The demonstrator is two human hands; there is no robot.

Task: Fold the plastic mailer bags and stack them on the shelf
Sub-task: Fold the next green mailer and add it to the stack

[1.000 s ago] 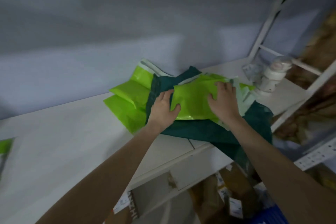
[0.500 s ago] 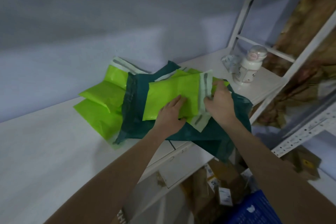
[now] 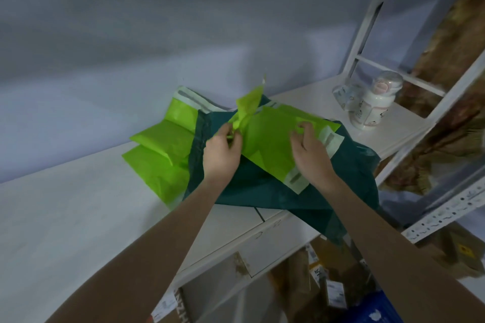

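The left hand [image 3: 223,148] pinches a bunched corner of the lime mailer [image 3: 270,139]; the right hand [image 3: 311,152], fingers curled, grips its far edge. It lies on one dark green mailer [image 3: 262,191] overhanging the shelf's [image 3: 78,217] front edge, two folded lime mailers [image 3: 162,149] stacked beside it. One white bottle [image 3: 372,102] stands near the right end.

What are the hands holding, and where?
Left hand grips the green bag at its bunched left end; right hand fingers pinch its right side.

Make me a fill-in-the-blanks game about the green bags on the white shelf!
The left hand pinches a bunched corner of the bright lime-green plastic mailer bag, which lies on a dark ____ plastic bag.
The small white bottle with the pink cap stands ____ on the white shelf.
Folded lime-green bags lie to the ____ of the hands.

Missing words: green; upright; left
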